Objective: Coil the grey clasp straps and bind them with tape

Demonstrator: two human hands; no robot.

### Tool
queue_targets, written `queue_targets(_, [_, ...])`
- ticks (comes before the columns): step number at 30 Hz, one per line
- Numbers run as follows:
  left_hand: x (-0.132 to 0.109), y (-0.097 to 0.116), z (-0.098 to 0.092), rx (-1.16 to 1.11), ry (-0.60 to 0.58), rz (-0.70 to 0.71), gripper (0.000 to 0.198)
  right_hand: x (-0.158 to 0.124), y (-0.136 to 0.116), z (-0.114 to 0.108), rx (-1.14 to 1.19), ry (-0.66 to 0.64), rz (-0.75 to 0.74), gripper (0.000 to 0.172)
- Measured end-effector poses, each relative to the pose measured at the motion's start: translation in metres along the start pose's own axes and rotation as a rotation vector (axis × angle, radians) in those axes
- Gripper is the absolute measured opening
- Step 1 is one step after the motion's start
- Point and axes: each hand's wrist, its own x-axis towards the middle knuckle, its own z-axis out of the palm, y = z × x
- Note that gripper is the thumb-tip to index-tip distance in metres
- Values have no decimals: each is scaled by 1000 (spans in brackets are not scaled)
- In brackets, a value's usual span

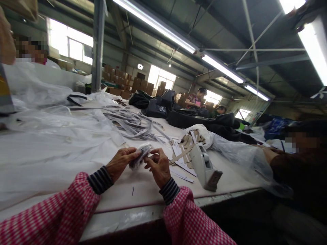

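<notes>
In the head view my left hand (pixel 120 163) is closed around one end of a small dark bundle (pixel 140 158) in clear plastic. Its thumb lies along the top of the bundle. My right hand (pixel 160 167) has its fingers curled and pinched at the other end of the plastic. What exactly is inside the wrapping cannot be made out. Both hands are just above the white tabletop (pixel 120 197), near its front edge. A white tape dispenser (pixel 204 168) stands to the right of my right hand, beside several beige and white card strips (pixel 182 154).
Dark straps in clear plastic (pixel 133 122) lie beyond my hands. White plastic sheeting (pixel 51 143) spreads over the left side. Black bags (pixel 163 103) are piled farther back. At the right, a co-worker's arm (pixel 270 156) reaches over a clear plastic bag (pixel 237 153).
</notes>
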Motion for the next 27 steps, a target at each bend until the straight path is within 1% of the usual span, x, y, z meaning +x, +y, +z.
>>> queue_targets(2, [-1, 2, -1, 26, 20, 33, 44, -4, 0, -5, -16, -37, 26, 21])
queue_targets(4, [-1, 3, 0, 49, 0, 44, 45, -6, 1, -7, -24, -54, 40, 24])
queue_targets(6, [-1, 3, 1, 59, -33, 35, 45, -6, 1, -5, -8, -39, 36, 24])
queue_targets(8, [-2, 4, 2, 60, -54, 33, 43, -5, 1, 1, 20, -11, 33, 20])
queue_targets(11, [-3, 6, 3, 60, -37, 44, 42, -2, -1, 10, 76, -1, 49, 17])
queue_targets(13, [-4, 10, 3, 66, -13, 52, 41, -2, -2, 9, 98, -33, 51, 19])
queue_targets(14, [-4, 12, 3, 69, -1, 54, 41, -4, -1, 7, 82, -52, 26, 22])
queue_targets(16, [-4, 15, 2, 80, 18, 56, 41, -9, 0, -2, -57, -75, -101, 36])
queue_targets(17, [-4, 16, 2, 93, 22, 57, 40, -13, 1, -8, -175, -89, -202, 42])
queue_targets(18, [-4, 18, 1, 119, 19, 59, 39, -16, 3, -13, -310, -108, -316, 44])
queue_targets(19, [-4, 19, 0, 158, 12, 64, 39, -19, 4, -18, -445, -131, -433, 38])
queue_targets(21, [-5, 21, 0, 278, -6, 109, 36, -23, 4, -24, -657, -177, -628, 18])
queue_targets(22, [-5, 22, 0, 360, -10, 162, 34, -24, 4, -26, -730, -190, -698, 15])
queue_targets(24, [-7, 23, 2, 553, -10, 315, 27, -25, 2, -26, -833, -181, -800, 20])
queue_targets(26, [-9, 20, 6, 751, -13, 456, 22, -24, 1, -24, -900, -144, -874, 21])
queue_targets(27, [-10, 17, 8, 845, -20, 498, 21, -23, 2, -24, -921, -115, -901, 21])
